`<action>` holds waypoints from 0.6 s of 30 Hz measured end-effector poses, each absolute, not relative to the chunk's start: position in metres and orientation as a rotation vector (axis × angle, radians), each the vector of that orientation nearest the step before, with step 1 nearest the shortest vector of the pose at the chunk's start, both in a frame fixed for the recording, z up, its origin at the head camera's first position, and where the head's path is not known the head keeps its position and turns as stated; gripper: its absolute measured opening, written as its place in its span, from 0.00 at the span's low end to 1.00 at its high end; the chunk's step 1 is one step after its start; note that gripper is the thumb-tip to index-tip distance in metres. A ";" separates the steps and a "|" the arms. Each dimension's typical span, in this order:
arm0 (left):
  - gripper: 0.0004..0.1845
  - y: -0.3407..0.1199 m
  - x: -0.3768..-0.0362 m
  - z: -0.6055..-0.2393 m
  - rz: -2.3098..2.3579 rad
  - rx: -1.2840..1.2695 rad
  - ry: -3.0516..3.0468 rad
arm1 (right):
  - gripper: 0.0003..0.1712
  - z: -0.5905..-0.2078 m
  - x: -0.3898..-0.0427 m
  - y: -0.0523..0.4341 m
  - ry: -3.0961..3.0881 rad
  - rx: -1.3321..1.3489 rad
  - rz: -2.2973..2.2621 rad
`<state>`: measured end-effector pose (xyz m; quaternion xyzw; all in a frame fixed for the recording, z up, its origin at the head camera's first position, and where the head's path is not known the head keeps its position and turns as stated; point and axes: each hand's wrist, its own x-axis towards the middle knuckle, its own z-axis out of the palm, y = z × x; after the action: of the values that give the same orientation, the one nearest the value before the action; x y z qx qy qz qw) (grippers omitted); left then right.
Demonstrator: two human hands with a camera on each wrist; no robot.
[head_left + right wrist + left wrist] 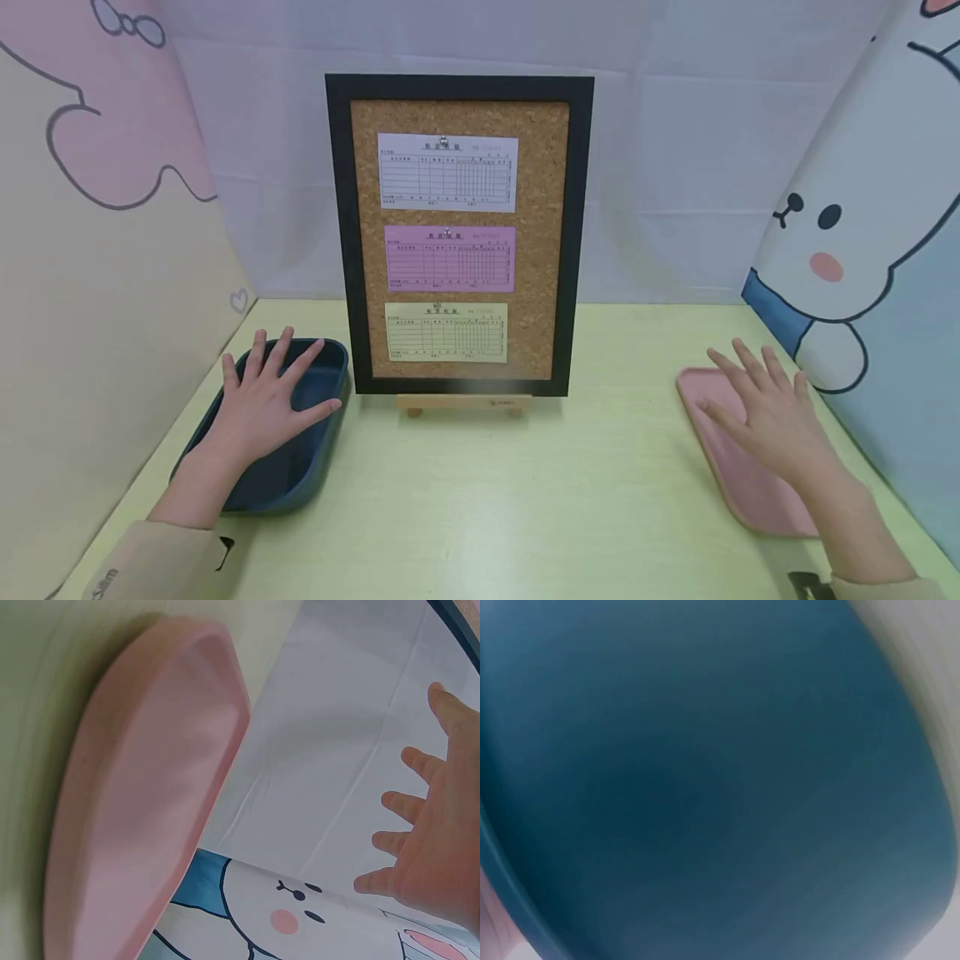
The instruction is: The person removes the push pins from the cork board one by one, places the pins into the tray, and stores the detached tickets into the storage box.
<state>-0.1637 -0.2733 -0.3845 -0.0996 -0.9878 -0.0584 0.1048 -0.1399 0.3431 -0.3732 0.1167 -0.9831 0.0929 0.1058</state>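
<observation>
Behind the work area hangs a pale white cloth backdrop (675, 167), flanked by a cartoon-printed left panel (90, 333) and a cartoon-printed right panel (915, 433). Below both hands lies a smooth pale yellow-green tabletop (480, 500).

Left hand (262, 408): grip wide, fingers spread and thumb held out towards the middle. Directly beneath it stands a deep dark-blue rectangular tray with rounded corners (318, 467); its wall shows on the thumb side of the hand. Whether hand and tray touch cannot be told.

Right hand (772, 425): grip equally wide, fingers and thumb fanned apart. Beneath it lies a shallow pink rectangular tray with rounded corners (757, 496); the right wrist view shows a gap between hand and tray.

Between the hands, nearer the left one and inward of its thumb, a black-framed rectangular cork board (543, 250) rests upright on a light wooden stand (465, 402). Pinned to it, one above another, are a white printed paper slip (447, 179), a pink printed paper slip (450, 265) and a pale yellow printed paper slip (446, 337); the yellow one sits lowest. A beige sleeve (161, 558) ends behind the left wrist.
</observation>
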 end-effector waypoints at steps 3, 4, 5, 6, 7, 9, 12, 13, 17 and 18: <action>0.49 -0.274 -0.163 -0.385 -0.173 -0.292 -2.912 | 0.41 -0.374 -0.140 0.343 -2.897 0.345 0.274; 0.49 -0.274 -0.163 -0.385 -0.173 -0.291 -2.911 | 0.41 -0.373 -0.139 0.343 -2.897 0.344 0.273; 0.49 -0.274 -0.163 -0.385 -0.173 -0.292 -2.909 | 0.41 -0.373 -0.139 0.343 -2.896 0.344 0.273; 0.49 -0.275 -0.163 -0.385 -0.173 -0.292 -2.908 | 0.41 -0.373 -0.139 0.343 -2.895 0.344 0.275; 0.49 -0.275 -0.163 -0.384 -0.173 -0.291 -2.906 | 0.41 -0.373 -0.139 0.342 -2.894 0.344 0.278; 0.49 -0.275 -0.163 -0.384 -0.170 -0.289 -2.906 | 0.41 -0.372 -0.138 0.342 -2.893 0.344 0.282; 0.49 -0.275 -0.163 -0.382 -0.177 -0.285 -2.907 | 0.41 -0.371 -0.138 0.341 -2.897 0.349 0.284; 0.49 -0.275 -0.163 -0.381 -0.177 -0.283 -2.907 | 0.41 -0.371 -0.139 0.341 -2.895 0.351 0.284; 0.49 -0.273 -0.163 -0.377 -0.178 -0.277 -2.910 | 0.41 -0.370 -0.139 0.340 -2.888 0.361 0.290; 0.49 -0.273 -0.164 -0.375 -0.179 -0.274 -2.911 | 0.41 -0.369 -0.139 0.340 -2.886 0.362 0.293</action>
<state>-0.1635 -0.2729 -0.3752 -0.0930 -0.9881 -0.0608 0.1059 -0.1391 0.3402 -0.3690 0.1230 -0.9814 0.0996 0.1090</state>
